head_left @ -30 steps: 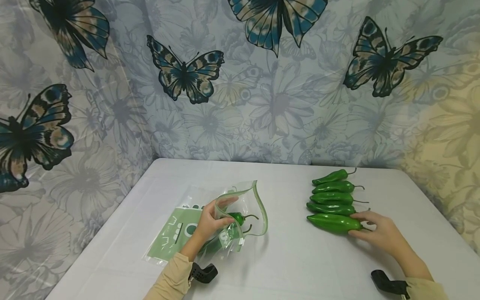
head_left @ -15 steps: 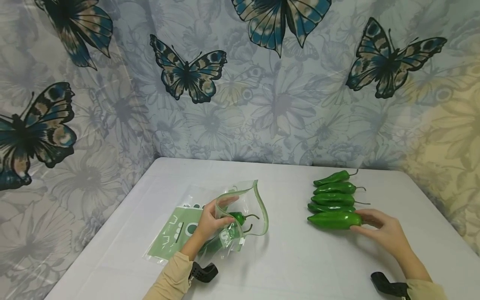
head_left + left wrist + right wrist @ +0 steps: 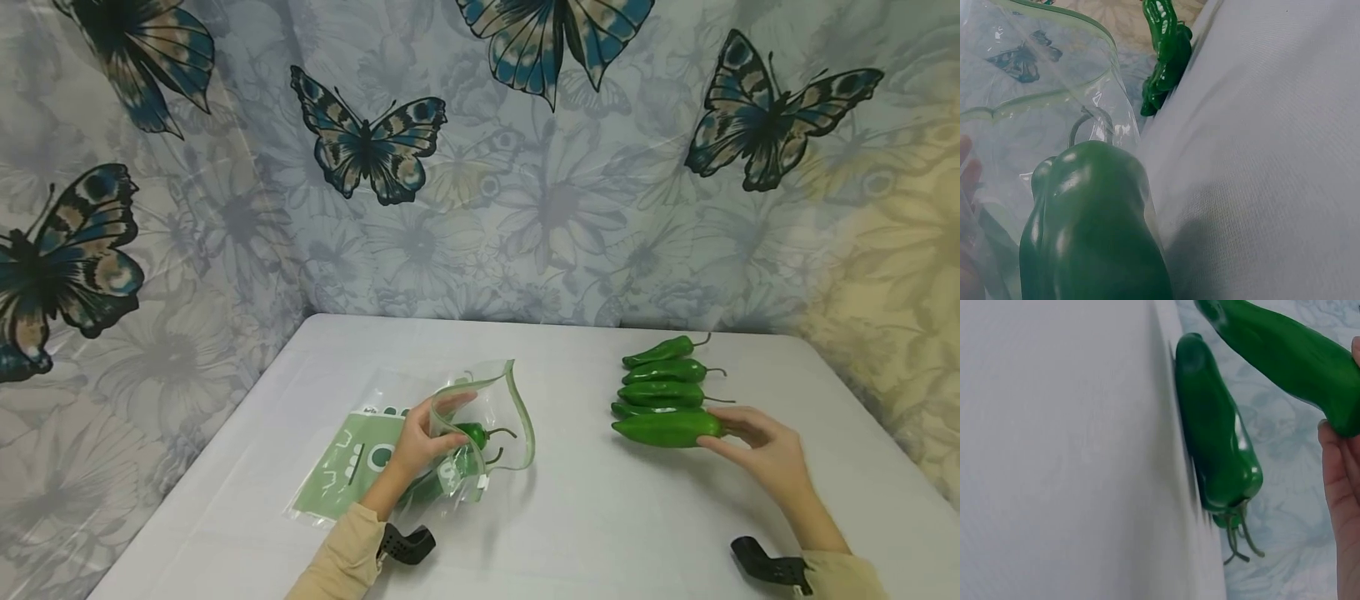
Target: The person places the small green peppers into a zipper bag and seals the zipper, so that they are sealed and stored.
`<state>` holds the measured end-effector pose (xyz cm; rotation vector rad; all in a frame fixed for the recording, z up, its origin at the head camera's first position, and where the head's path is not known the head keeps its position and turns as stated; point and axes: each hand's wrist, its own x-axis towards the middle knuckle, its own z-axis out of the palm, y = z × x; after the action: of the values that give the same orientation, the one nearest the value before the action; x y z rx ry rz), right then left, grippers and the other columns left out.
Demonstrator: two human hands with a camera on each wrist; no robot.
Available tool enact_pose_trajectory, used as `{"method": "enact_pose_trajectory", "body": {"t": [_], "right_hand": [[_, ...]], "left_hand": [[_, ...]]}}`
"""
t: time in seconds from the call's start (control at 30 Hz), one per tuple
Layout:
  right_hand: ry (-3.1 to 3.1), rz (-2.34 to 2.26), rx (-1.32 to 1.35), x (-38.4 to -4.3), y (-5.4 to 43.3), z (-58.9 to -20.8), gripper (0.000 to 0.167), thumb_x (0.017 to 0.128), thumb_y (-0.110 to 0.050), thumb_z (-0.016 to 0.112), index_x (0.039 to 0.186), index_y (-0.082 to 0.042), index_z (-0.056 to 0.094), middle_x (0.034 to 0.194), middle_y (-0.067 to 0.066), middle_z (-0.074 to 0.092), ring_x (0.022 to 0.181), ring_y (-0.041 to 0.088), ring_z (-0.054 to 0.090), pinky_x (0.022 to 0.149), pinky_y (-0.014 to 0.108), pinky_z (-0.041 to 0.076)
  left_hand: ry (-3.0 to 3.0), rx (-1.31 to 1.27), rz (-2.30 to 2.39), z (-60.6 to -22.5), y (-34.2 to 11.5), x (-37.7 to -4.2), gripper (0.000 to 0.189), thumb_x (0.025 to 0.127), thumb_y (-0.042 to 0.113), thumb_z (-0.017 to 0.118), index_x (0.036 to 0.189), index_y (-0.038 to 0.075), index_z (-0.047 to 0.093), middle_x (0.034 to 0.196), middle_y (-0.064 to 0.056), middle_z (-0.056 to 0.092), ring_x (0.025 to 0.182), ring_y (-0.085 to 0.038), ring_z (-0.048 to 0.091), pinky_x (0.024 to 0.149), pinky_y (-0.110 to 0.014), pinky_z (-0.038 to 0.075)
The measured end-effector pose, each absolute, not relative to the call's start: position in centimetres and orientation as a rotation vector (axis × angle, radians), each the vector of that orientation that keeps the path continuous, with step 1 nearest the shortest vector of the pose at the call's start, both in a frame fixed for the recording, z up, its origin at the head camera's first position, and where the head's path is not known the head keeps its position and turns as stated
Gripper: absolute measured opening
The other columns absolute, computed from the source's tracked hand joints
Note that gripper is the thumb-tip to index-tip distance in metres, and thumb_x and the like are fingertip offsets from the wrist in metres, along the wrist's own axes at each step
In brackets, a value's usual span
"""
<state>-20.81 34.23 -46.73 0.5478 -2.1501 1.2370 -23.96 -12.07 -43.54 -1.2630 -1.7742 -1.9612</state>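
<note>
My right hand pinches a long green chili pepper by its stem end. In the right wrist view this pepper is up off the table, above another pepper. Several green peppers lie in a column just behind it, stems to the right. My left hand grips the rim of a clear zip bag with a green edge, thumb outside and fingers inside its mouth. Peppers lie in the bag, stems toward the opening; one pepper fills the left wrist view.
Under the left forearm, a flat clear bag with a green printed face lies on the white table. Black wrist cameras sit on both sleeves. A butterfly-print cloth hangs behind the table.
The right hand has taken hold of the nearest pepper by its stem end and raised it slightly, so it overlaps the one behind. The left hand and bag stay put.
</note>
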Motion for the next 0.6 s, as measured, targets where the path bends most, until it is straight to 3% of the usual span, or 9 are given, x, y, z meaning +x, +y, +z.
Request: {"method": "enact_pose_trajectory", "body": {"t": [0.13, 0.37, 0.47, 0.6], "right_hand": [[-2.103, 1.258, 0.622, -21.5, 34.1, -47.2, 0.053, 0.055, 0.023, 0.072, 0.104, 0.01, 0.06, 0.096, 0.018, 0.06, 0.085, 0.012, 0.058, 0.077, 0.019, 0.045], [-2.272, 1.239, 0.346, -21.0, 33.4, -47.2, 0.043, 0.068, 0.0, 0.076, 0.108, -0.007, 0.063, 0.1, 0.0, 0.06, 0.08, 0.005, 0.06, 0.064, 0.016, 0.048], [-2.327, 1.296, 0.28, -20.7, 32.9, -46.8, 0.041, 0.073, -0.008, 0.074, 0.111, -0.008, 0.061, 0.107, -0.005, 0.057, 0.084, 0.002, 0.06, 0.064, 0.017, 0.048], [-2.293, 1.458, 0.371, -20.3, 32.0, -45.7, 0.04, 0.077, -0.001, 0.069, 0.116, -0.004, 0.058, 0.115, -0.001, 0.054, 0.092, 0.004, 0.057, 0.07, 0.018, 0.048]], "left_hand": [[-1.799, -1.236, -1.962, -43.3, -12.2, -23.7, 0.058, 0.079, 0.018, 0.069, 0.118, -0.016, 0.044, 0.12, -0.023, 0.051, 0.115, -0.024, 0.046, 0.09, -0.034, 0.039], [-1.79, -1.229, -1.988, -43.2, -12.1, -23.5, 0.058, 0.079, 0.016, 0.07, 0.118, -0.017, 0.043, 0.118, -0.029, 0.049, 0.115, -0.026, 0.046, 0.089, -0.033, 0.04], [-1.775, -1.235, -1.986, -43.2, -12.1, -23.6, 0.058, 0.079, 0.018, 0.069, 0.117, -0.017, 0.043, 0.118, -0.029, 0.049, 0.115, -0.026, 0.045, 0.086, -0.033, 0.042], [-1.761, -1.243, -2.004, -43.2, -12.1, -23.7, 0.058, 0.079, 0.017, 0.069, 0.117, -0.019, 0.042, 0.119, -0.03, 0.048, 0.116, -0.026, 0.045, 0.084, -0.032, 0.044]]}}
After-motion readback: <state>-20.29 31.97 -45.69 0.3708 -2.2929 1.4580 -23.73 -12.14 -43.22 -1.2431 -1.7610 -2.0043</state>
